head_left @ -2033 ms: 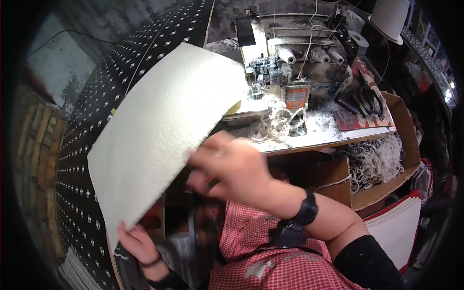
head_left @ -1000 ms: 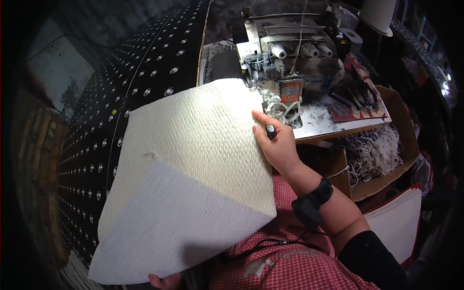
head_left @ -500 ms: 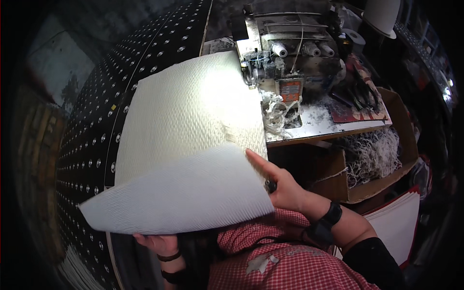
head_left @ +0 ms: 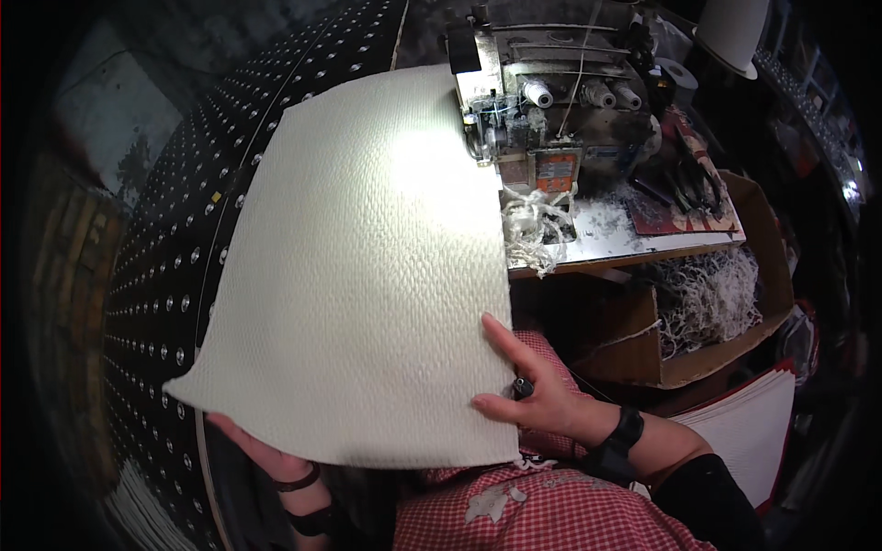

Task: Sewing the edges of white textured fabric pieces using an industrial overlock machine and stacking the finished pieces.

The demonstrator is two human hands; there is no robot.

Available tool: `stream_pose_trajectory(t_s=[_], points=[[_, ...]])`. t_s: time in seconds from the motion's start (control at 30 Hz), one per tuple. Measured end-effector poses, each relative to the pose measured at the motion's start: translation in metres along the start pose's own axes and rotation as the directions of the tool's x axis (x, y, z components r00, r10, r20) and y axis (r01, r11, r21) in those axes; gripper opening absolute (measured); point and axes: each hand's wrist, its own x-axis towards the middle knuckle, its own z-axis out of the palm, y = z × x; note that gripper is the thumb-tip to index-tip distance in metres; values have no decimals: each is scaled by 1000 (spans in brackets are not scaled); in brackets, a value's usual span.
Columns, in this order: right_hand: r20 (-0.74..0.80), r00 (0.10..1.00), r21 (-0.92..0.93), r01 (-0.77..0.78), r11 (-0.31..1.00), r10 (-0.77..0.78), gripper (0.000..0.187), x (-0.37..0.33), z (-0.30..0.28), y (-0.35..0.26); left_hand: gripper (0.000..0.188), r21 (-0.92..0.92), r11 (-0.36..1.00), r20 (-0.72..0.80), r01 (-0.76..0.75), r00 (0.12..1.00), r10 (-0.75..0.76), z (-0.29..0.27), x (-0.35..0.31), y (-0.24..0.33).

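Note:
A cream, ribbed fabric panel (head_left: 367, 275) lies spread from the sewing machine (head_left: 551, 83) down to my lap, its far right edge under the lit needle area. My left hand (head_left: 262, 450) holds the panel's near left edge from below; its fingers are partly hidden by the fabric. My right hand (head_left: 542, 390) lies at the right edge, thumb and forefinger apart against the fabric. Its other fingers curl round a small black tool (head_left: 523, 387), mostly hidden, whose kind I cannot make out.
White trimmings (head_left: 537, 225) hang at the machine table's edge. An open cardboard box (head_left: 689, 367) full of thread waste stands to the right, with stacked white sheets (head_left: 744, 427) below it. On the left runs a dark table (head_left: 165, 303) dotted with metal studs. A large thread cone (head_left: 730, 32) stands far right.
The near part of the panel, folded over with its pale underside up, now lies unfolded toward me. My left hand moved left and slightly up; my right hand slid nearer along the edge.

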Motion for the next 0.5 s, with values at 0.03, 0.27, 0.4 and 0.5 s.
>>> stream_pose_trajectory(t_s=[0.03, 0.27, 0.4, 0.5], points=[[-12, 1000, 5, -8, 1000, 8, 79, 0, 0, -2, 64, 0, 1000, 0, 0, 1000, 0, 6, 6, -1], [-124, 992, -31, -15, 999, 11, 64, -4, -1, -8, 49, 129, 971, 58, 202, 976, -210, 25, 51, -5], [-249, 964, -103, 73, 992, -96, 43, 0, -2, -5, 48, 295, 947, 68, 128, 986, -154, 46, 78, -9], [-318, 946, -108, 33, 994, -66, 31, 4, -5, -7, 52, 362, 930, 108, 67, 988, -113, 61, 99, -18]])
